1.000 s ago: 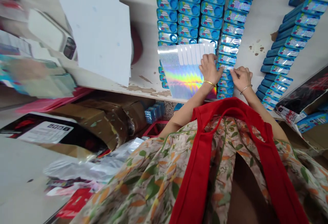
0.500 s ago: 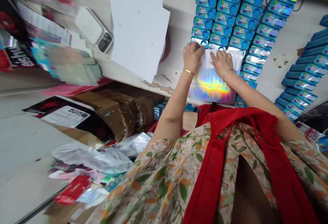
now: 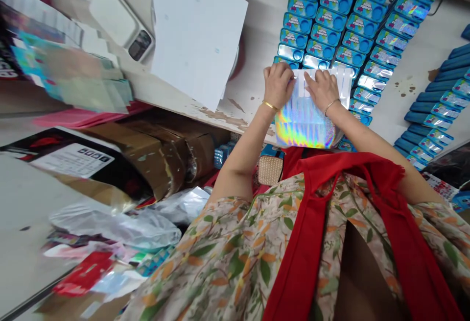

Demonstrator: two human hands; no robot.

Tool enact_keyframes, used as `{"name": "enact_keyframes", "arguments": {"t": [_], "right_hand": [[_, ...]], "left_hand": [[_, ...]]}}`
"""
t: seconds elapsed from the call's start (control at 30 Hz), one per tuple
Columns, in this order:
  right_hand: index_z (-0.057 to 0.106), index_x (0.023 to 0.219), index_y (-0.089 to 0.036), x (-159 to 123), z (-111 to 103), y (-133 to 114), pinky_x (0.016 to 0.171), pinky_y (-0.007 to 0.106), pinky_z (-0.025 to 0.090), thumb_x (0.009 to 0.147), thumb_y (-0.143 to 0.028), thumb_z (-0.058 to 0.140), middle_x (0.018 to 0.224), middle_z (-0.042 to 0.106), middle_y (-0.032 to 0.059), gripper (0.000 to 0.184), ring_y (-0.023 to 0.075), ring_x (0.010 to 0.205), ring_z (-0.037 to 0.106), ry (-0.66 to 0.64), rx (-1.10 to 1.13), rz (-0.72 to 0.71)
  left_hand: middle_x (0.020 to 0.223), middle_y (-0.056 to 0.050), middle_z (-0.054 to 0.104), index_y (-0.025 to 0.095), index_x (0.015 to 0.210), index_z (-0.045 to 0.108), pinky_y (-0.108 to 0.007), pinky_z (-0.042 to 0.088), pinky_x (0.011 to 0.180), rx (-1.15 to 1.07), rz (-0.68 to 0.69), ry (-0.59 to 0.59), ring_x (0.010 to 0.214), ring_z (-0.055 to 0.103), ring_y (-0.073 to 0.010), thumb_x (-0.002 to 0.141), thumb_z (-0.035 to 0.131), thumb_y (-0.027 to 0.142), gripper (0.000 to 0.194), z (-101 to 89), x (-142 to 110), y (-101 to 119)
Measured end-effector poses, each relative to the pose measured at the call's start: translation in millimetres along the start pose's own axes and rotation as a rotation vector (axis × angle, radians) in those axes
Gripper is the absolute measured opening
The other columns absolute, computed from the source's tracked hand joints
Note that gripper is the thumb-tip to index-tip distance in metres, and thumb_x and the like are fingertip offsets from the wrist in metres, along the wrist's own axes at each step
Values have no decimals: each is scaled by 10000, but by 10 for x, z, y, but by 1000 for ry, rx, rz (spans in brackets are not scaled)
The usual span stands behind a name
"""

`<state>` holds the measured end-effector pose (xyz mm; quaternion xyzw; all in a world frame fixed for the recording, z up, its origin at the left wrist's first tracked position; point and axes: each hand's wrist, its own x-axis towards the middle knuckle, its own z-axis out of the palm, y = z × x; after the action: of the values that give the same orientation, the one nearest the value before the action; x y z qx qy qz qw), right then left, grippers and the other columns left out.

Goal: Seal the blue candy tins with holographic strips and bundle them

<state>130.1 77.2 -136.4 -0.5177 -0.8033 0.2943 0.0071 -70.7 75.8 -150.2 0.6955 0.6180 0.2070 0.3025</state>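
Note:
A shiny rainbow-silver sticker sheet with pale strips along its upper part lies at the near edge of the table. My left hand, a gold bangle at its wrist, has its fingers closed at the sheet's upper left corner. My right hand, with a silver bangle, rests over the sheet's upper middle, fingers bent and pressed on it. Whether a strip is lifted between the fingertips is too small to tell. Just beyond the sheet stand rows of blue tins with printed lids, some carrying shiny strips.
White paper sheets and a white device with a dark display lie left on the table. More blue tins line the right side. Cardboard boxes and plastic bags sit below the table edge at left.
The view has shifted slightly, so items at left sit further left. Both hands stay at the sheet's upper part, and my left fingers have drawn slightly back from the nearest tins.

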Motion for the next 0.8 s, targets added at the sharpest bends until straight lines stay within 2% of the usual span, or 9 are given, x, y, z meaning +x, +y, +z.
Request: {"name": "enact_keyframes", "arguments": {"t": [0.1, 0.2, 0.27, 0.37, 0.47, 0.57, 0.67, 0.73, 0.8], "right_hand": [[437, 1554, -161, 3, -42, -24, 1083, 590, 395, 1071, -442, 364, 1377, 570, 207, 563, 370, 1309, 479, -13, -3, 9], [480, 1535, -159, 17, -59, 4, 1096, 598, 392, 1079, -480, 309, 1376, 584, 204, 584, 378, 1325, 487, -3, 45, 15], [544, 1483, -172, -21, -41, 32, 1101, 586, 412, 1063, -588, 292, 1319, 617, 180, 642, 361, 1303, 524, 71, 194, 23], [674, 1289, -195, -241, 5, 41, 999, 469, 525, 985, -787, 202, 1095, 679, 112, 816, 270, 1120, 641, 213, 620, 93], [703, 1126, -202, -652, 3, 5, 741, 309, 566, 893, -899, 173, 890, 682, 53, 906, 166, 844, 676, 179, 1058, 255], [683, 1019, -226, -1110, -58, -18, 613, 242, 515, 801, -935, 444, 848, 693, 17, 779, 121, 732, 642, 118, 1286, 362], [629, 855, -234, -1480, -99, 60, 585, 257, 491, 655, -868, 722, 749, 653, -17, 671, 112, 639, 581, 157, 1371, 409], [586, 788, -243, -1662, -88, 187, 591, 279, 483, 617, -844, 770, 678, 601, -37, 652, 111, 595, 536, 264, 1351, 443], [559, 753, -249, -1795, -50, 359, 593, 294, 463, 648, -854, 735, 645, 560, -46, 639, 114, 578, 495, 412, 1257, 480]], "left_hand": [[1178, -128, 683, 257, 905, 603, -542, 351, 1117, 32, 27, 18, 1229, 580, -343, 959, 587, 485, 236, -94, -200, 103], [992, -85, 690, 243, 880, 588, -496, 380, 1093, 6, 36, 70, 1096, 631, -296, 970, 598, 457, 232, -263, -496, 328], [896, -42, 678, 241, 865, 589, -450, 420, 1048, -82, 6, 176, 972, 647, -241, 965, 631, 444, 230, -359, -695, 527], [835, -3, 661, 246, 861, 602, -360, 493, 890, -369, -93, 361, 840, 644, -172, 944, 688, 447, 234, -358, -892, 824], [774, 17, 638, 239, 835, 599, -299, 519, 765, -717, -183, 376, 768, 654, -139, 898, 751, 472, 286, -167, -955, 1062], [711, 38, 612, 222, 787, 582, -265, 532, 724, -948, -276, 286, 697, 643, -111, 850, 808, 443, 322, 101, -981, 1253], [677, 50, 607, 208, 755, 579, -230, 512, 679, -1049, -392, 174, 645, 612, -84, 823, 828, 336, 288, 365, -1020, 1399], [661, 53, 605, 202, 737, 579, -217, 492, 658, -1060, -443, 109, 627, 592, -76, 807, 822, 243, 256, 550, -1030, 1462], [634, 61, 583, 200, 714, 569, -217, 470, 635, -1029, -466, 69, 603, 566, -76, 798, 801, 167, 250, 752, -1004, 1502]]}}
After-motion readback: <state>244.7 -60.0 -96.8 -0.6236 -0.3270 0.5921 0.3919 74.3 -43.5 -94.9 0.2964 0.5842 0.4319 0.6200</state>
